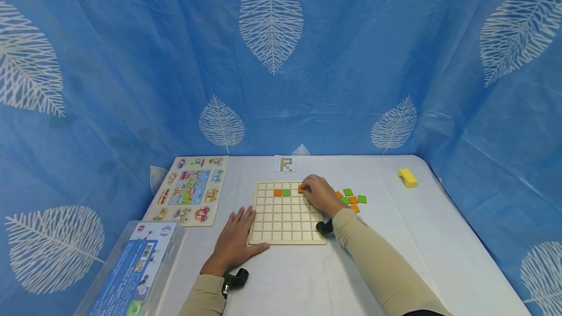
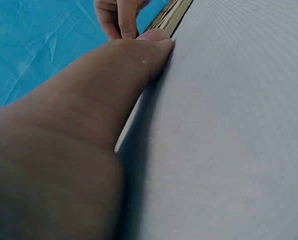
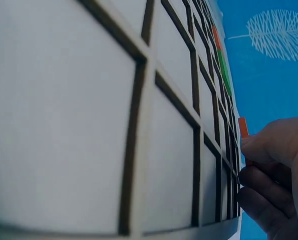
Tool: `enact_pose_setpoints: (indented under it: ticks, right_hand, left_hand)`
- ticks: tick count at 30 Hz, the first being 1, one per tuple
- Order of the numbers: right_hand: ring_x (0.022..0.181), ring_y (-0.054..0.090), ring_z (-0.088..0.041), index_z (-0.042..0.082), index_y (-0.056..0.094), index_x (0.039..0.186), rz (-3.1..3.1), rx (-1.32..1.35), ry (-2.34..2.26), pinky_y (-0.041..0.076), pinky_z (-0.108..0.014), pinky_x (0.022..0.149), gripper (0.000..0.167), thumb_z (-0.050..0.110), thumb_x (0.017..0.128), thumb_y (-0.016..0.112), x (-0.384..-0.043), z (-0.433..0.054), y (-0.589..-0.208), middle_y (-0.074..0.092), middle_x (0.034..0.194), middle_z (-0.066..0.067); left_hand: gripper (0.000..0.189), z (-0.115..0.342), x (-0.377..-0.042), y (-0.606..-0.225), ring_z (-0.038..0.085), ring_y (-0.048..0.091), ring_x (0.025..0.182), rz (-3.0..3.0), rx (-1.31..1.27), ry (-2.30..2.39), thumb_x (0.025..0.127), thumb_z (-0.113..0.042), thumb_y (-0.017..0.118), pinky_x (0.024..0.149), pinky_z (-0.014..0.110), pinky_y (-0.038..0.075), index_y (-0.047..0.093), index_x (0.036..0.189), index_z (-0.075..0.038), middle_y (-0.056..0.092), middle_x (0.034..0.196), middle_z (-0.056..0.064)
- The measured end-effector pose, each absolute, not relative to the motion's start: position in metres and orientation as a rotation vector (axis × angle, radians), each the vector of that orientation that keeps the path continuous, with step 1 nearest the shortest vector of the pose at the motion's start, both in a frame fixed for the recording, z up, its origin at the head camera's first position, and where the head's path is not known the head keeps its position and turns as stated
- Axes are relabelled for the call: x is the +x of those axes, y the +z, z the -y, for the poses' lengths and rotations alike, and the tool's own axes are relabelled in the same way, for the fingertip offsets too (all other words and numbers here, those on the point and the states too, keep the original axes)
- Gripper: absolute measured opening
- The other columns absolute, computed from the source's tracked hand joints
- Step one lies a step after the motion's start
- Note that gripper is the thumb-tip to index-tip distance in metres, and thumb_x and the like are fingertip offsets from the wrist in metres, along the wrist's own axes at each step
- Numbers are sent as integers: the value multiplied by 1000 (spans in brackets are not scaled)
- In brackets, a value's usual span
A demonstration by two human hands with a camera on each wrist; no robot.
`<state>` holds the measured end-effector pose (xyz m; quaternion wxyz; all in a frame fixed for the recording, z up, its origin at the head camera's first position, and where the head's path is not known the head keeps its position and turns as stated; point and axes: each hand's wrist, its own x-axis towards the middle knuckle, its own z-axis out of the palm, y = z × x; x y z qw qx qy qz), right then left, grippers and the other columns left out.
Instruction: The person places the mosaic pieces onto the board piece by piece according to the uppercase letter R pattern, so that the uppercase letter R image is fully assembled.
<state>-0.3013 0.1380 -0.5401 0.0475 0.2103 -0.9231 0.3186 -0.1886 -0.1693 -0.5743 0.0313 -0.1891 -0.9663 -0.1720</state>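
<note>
Right hand [image 1: 322,194] pinches an orange tile [image 1: 300,189] over the gridded board [image 1: 284,217]; left hand [image 1: 234,238], spread, touches its edge.

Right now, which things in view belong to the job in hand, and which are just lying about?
In the job:
gridded board
placed orange tile and placed green tile
held orange tile, in the right hand
loose tiles right of the board
pattern card, probably the guide

Seemingly just lying about:
vehicle puzzle
plastic box
yellow block

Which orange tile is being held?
The orange tile pinched by the right hand; the other orange tiles lie on the grid board or white table.
</note>
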Motion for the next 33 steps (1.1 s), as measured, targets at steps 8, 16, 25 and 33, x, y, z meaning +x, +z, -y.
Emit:
enact_pose_setpoints:
  ticks: [8,16,25,33]
  right_hand:
    - [106,66,-24,3,79,107,2816,704,1013,59,-36,90,13,-3,100,70,-299,-134,-539,67,113,-6]
    - [105,67,-24,3,79,110,2800,744,977,59,-35,88,14,-2,101,69,-299,-130,-544,67,114,-7]
    - [106,67,-25,4,79,109,2818,743,934,59,-38,91,15,-1,100,69,-297,-124,-544,69,111,-6]
    - [103,67,-24,6,80,107,2817,739,931,59,-38,89,12,1,99,73,-297,-121,-542,69,108,-6]
  left_hand:
    - [113,168,-190,-574,33,23,156,2988,-563,-569,83,-79,70,127,50,13,41,161,-3,35,168,12]
    - [114,168,-189,-573,33,23,156,2993,-561,-572,83,-79,70,128,50,13,40,161,-3,35,168,11]
    - [113,169,-189,-573,34,23,156,2994,-563,-577,83,-79,70,127,51,14,41,161,-3,35,168,12]
    - [114,169,-189,-573,34,23,156,2990,-568,-580,83,-79,70,127,51,15,40,162,-3,35,167,12]
